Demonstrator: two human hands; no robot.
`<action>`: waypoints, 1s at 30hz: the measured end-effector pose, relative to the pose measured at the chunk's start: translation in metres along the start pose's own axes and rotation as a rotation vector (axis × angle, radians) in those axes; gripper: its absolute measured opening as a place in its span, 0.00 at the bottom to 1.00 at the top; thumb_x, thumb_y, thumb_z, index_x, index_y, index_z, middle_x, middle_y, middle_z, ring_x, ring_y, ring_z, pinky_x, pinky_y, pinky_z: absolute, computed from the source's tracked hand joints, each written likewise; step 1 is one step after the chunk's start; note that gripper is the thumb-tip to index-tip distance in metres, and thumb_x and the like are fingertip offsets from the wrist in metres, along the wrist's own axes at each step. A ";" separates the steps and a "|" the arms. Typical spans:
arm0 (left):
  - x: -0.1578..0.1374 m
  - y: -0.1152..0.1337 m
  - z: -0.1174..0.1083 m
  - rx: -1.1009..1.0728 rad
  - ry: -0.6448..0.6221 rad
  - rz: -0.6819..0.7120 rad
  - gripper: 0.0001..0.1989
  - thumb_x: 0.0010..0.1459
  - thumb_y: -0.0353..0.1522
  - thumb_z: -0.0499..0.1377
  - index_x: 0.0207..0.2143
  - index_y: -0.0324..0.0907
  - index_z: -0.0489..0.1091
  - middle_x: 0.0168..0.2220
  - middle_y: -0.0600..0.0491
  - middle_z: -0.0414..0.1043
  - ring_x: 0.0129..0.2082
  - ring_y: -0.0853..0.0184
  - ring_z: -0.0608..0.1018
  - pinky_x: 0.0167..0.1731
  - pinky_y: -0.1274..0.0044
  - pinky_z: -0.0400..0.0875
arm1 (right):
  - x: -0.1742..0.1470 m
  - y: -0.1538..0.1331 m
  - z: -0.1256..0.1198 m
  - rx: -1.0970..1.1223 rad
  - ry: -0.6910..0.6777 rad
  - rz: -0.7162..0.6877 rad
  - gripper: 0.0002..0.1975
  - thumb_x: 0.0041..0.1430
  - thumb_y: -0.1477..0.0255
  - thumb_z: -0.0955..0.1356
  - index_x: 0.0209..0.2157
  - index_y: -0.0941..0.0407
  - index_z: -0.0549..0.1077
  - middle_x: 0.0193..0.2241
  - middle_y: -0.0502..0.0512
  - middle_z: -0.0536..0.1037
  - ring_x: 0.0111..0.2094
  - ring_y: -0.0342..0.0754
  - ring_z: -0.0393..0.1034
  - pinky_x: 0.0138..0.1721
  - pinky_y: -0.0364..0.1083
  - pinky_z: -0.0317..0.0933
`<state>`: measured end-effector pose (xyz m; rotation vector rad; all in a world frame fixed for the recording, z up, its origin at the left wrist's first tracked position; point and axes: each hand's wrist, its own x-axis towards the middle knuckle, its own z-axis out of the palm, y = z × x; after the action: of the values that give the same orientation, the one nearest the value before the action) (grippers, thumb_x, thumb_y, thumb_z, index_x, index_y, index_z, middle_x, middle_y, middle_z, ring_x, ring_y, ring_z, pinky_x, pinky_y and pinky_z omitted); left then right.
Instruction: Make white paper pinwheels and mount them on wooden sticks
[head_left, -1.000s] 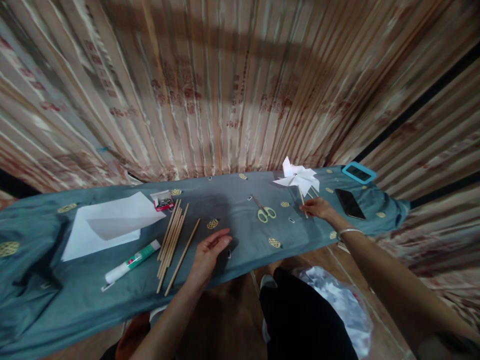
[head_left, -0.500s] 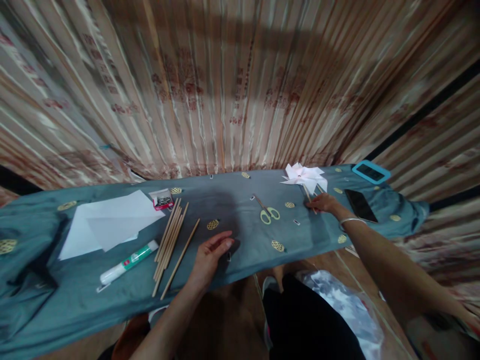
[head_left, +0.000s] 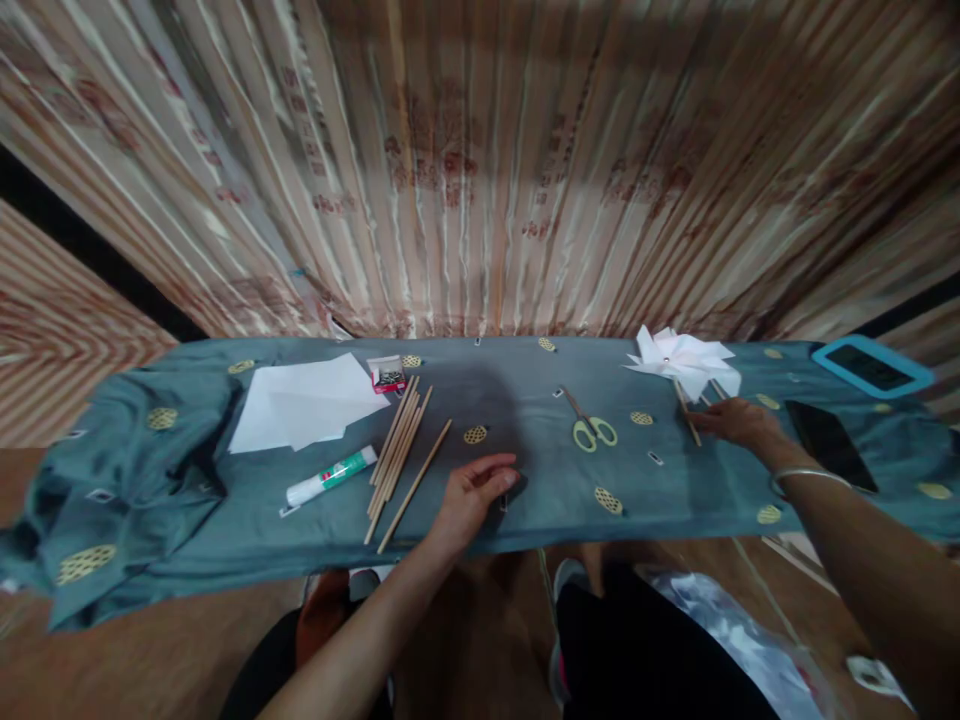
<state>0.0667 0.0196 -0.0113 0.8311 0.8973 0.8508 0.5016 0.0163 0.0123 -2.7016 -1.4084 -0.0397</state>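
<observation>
White paper pinwheels (head_left: 679, 360) lie overlapped at the right rear of the cloth-covered table, their wooden sticks pointing toward me. My right hand (head_left: 739, 425) is at these sticks, fingers closed at the front stick (head_left: 684, 408); the grip itself is partly hidden. Over the middle front of the table, my left hand (head_left: 474, 495) hovers with bent fingers and thumb apart, holding nothing. Scissors (head_left: 589, 425) with pale green handles lie between my hands. Left of my left hand are one loose wooden stick (head_left: 415, 487) and a bundle of several more sticks (head_left: 396, 450).
White paper sheets (head_left: 300, 400), an opened small box of metal pieces (head_left: 388, 375) and a glue stick (head_left: 331, 477) lie on the left. At the right are a dark phone (head_left: 831, 445) and a blue-framed device (head_left: 874, 365). A plastic bag (head_left: 739, 640) rests on the floor.
The view has turned left, so everything appears farther right. My right hand stays by the pinwheel sticks and my left hand stays over the table's front; neither hand's hold visibly changes.
</observation>
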 end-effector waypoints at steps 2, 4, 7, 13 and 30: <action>-0.001 -0.001 -0.001 0.001 -0.007 0.015 0.21 0.36 0.40 0.73 0.33 0.40 0.80 0.29 0.49 0.80 0.32 0.63 0.80 0.38 0.75 0.70 | -0.011 -0.009 -0.006 -0.071 -0.011 0.059 0.13 0.50 0.64 0.73 0.21 0.58 0.77 0.24 0.70 0.77 0.24 0.56 0.72 0.27 0.51 0.58; -0.002 -0.001 -0.002 0.003 -0.004 0.023 0.20 0.36 0.41 0.73 0.32 0.41 0.80 0.29 0.49 0.80 0.32 0.63 0.79 0.38 0.74 0.70 | -0.024 -0.024 -0.012 -0.107 0.003 0.064 0.12 0.55 0.64 0.71 0.27 0.60 0.79 0.30 0.77 0.78 0.28 0.60 0.73 0.29 0.53 0.58; -0.004 -0.001 -0.005 0.006 0.002 0.039 0.20 0.36 0.41 0.72 0.33 0.40 0.80 0.29 0.49 0.80 0.32 0.64 0.79 0.38 0.74 0.71 | -0.045 -0.055 -0.016 -0.096 0.019 -0.033 0.10 0.58 0.67 0.68 0.34 0.58 0.79 0.33 0.76 0.79 0.31 0.62 0.74 0.31 0.53 0.58; -0.007 0.000 -0.013 0.029 0.018 0.091 0.17 0.40 0.41 0.69 0.32 0.40 0.80 0.28 0.49 0.80 0.31 0.62 0.79 0.38 0.72 0.72 | -0.095 -0.140 -0.002 0.083 0.006 -0.294 0.11 0.60 0.65 0.64 0.37 0.52 0.78 0.32 0.60 0.82 0.33 0.55 0.76 0.31 0.47 0.60; -0.025 0.040 -0.083 1.016 0.315 1.009 0.24 0.60 0.33 0.57 0.58 0.41 0.63 0.60 0.41 0.62 0.61 0.54 0.61 0.59 0.60 0.57 | -0.162 -0.405 0.039 0.634 -0.201 -1.078 0.13 0.57 0.75 0.67 0.44 0.52 0.75 0.50 0.53 0.77 0.57 0.53 0.65 0.63 0.54 0.50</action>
<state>-0.0273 0.0338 0.0000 2.1867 1.2012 1.4245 0.0762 0.1181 -0.0079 -1.2759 -2.2497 0.5051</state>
